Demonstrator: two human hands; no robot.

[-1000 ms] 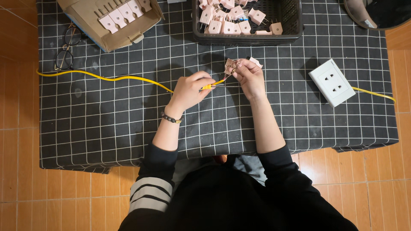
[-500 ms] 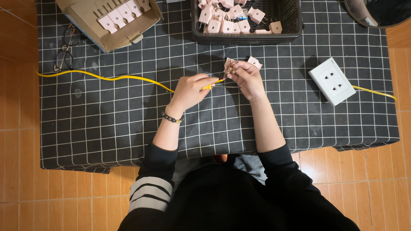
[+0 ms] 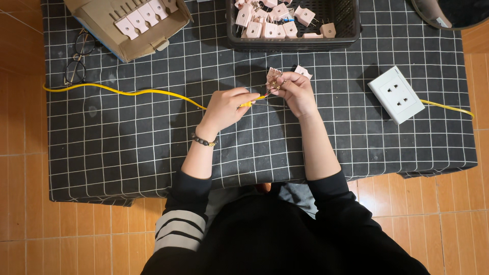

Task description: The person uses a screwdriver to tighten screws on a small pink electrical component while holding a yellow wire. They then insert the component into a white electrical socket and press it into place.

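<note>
I see the surface (image 3: 127,168) w/ black grid cloth. On it: cardboard box (image 3: 109,30) top left, glasses (image 3: 76,58), yellow cable (image 3: 122,92), black basket (image 3: 293,40), white socket block (image 3: 396,94) at right.

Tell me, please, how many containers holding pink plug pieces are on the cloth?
2: a cardboard box at the far left corner, and a black basket at the far middle.
</note>
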